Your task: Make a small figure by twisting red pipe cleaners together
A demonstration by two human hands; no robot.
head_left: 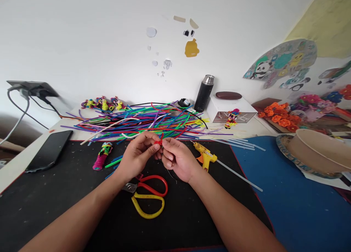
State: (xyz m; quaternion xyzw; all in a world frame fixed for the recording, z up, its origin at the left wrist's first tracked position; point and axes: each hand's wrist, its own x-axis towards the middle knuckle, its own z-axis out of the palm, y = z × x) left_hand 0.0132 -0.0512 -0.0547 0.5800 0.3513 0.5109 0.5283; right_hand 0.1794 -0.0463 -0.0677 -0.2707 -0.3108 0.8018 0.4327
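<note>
Between my two hands is a small red pipe cleaner piece (158,143), with a short end sticking up. My left hand (139,153) pinches it from the left between thumb and fingers. From the right, my right hand (177,155) pinches the same piece, its other fingers curled in. Below the hands lie scissors (149,197) with one red and one yellow handle, their blades partly hidden by my left wrist. A yellow glue gun (204,155) with a long glue stick rests right of my right hand. Left of my left hand lies a pink and green pipe cleaner figure (102,156).
Many coloured pipe cleaners (142,122) are heaped behind my hands. A phone (51,151) lies at the left. Farther back stand a black flask (204,93) and a white box (219,111); a bowl (323,149) sits at right on the blue mat (298,200).
</note>
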